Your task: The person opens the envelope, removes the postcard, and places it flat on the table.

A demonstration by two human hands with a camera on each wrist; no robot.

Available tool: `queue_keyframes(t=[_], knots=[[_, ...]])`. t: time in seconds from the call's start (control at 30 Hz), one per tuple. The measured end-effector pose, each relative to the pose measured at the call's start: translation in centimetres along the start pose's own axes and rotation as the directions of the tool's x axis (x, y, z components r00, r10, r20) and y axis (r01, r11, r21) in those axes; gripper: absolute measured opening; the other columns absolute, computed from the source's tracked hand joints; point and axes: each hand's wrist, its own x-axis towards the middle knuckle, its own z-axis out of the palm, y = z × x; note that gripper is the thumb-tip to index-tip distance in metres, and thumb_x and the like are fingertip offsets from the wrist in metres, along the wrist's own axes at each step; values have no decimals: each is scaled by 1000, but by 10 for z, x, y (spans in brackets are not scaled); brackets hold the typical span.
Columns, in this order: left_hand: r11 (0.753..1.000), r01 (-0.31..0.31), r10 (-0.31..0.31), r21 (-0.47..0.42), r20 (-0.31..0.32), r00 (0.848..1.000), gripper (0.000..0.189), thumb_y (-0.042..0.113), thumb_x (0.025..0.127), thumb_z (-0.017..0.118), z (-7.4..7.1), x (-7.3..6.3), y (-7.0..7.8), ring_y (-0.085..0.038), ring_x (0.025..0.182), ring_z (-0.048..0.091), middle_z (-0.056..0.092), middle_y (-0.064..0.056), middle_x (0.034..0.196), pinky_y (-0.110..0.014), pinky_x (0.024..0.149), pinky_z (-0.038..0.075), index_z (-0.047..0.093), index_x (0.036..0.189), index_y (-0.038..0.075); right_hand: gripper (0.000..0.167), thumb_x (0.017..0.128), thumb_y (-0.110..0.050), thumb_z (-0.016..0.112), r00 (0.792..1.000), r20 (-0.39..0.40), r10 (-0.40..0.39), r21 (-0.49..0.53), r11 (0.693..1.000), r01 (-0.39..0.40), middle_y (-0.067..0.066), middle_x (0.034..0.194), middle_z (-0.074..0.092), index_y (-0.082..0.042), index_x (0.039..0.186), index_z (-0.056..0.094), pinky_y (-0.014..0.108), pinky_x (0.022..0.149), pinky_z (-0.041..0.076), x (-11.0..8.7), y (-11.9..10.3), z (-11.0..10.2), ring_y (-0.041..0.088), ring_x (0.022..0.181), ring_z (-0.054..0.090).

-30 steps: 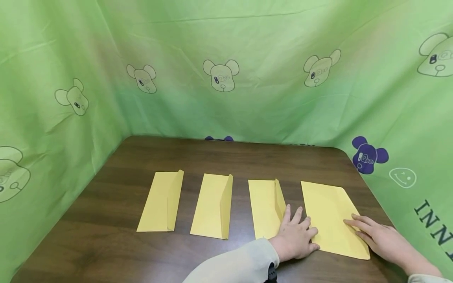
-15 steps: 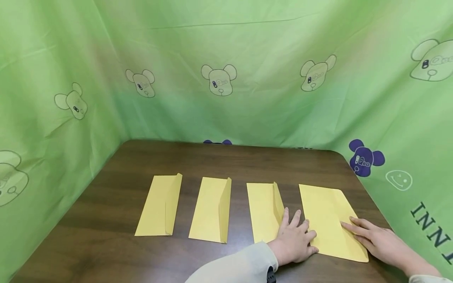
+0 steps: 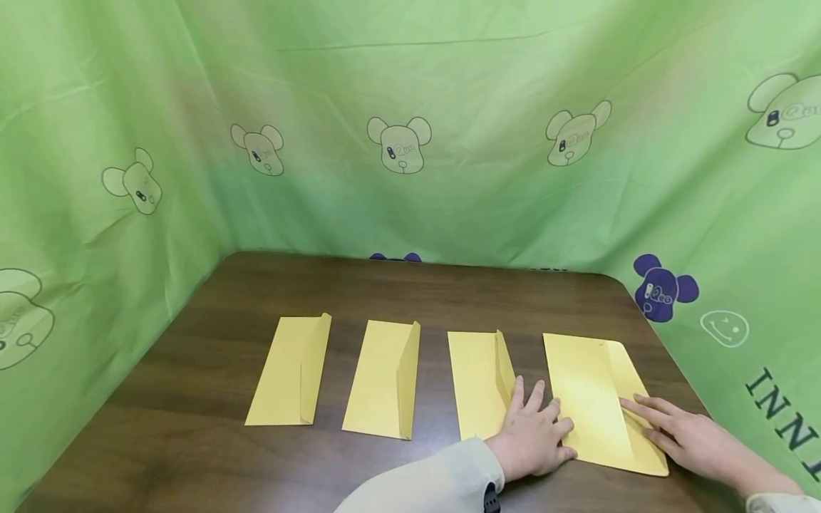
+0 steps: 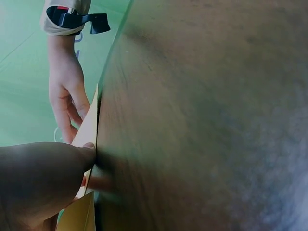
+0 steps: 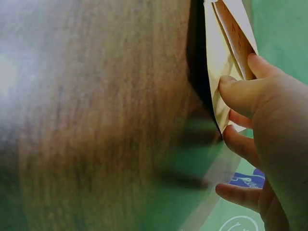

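Head view: four yellow paper envelopes (image 3: pixel 285 370) are counted on the tabletop (image 3: pixel 192 456). The rightmost envelope (image 3: pixel 586 406), lower right, is touched by two hands, the left hand (image 3: pixel 535 431) spread, the right hand (image 3: pixel 686 434) at its flap (image 3: pixel 627 370), each grip unclenched.

Left wrist view: its edge is touched by the left thumb (image 4: pixel 89 153), lower left.

Right wrist view: flap and panel appear parted, upper right. Light, easily creased paper is judged; edges are best held.

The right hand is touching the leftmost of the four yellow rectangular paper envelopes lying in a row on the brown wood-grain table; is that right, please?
Not quite: the head view shows the right hand touching the rightmost yellow rectangular paper envelope, not the leftmost. The rest of your statement holds.
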Motion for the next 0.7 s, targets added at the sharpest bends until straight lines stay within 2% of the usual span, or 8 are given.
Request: queue_keyframes(t=[0.17,0.33,0.5,0.7], knots=[[1000,3,-3,-1,0,1000,43,70,97,32,-1,-1,0,-16,149,17,36,24,152,-52,118,1,49,133,55,58,81,-18,80,999,31,11,-11,1000,-10,14,114,64,-29,135,61,39,57,51,2,1,0,22,68,66],[1000,6,-6,7,-2,1000,43,70,97,31,-1,-1,0,-16,149,17,36,24,152,-52,118,0,49,133,55,46,84,-26,77,996,87,33,-40,999,-29,14,116,63,-30,129,67,45,61,53,4,0,-1,27,75,67],[1000,12,-12,13,0,1000,45,70,97,30,0,-1,0,-17,149,17,35,24,152,-52,118,-1,47,135,56,36,86,-28,76,985,149,83,-33,996,-79,18,120,62,-17,120,72,47,61,52,6,-6,-3,27,74,67],[1000,9,-9,25,-3,1000,46,70,97,30,0,-1,4,-18,149,17,36,22,153,-51,118,-4,45,138,55,37,87,-28,75,972,189,138,-9,990,-139,22,121,61,-11,120,71,49,61,52,7,-9,-5,31,73,67]])
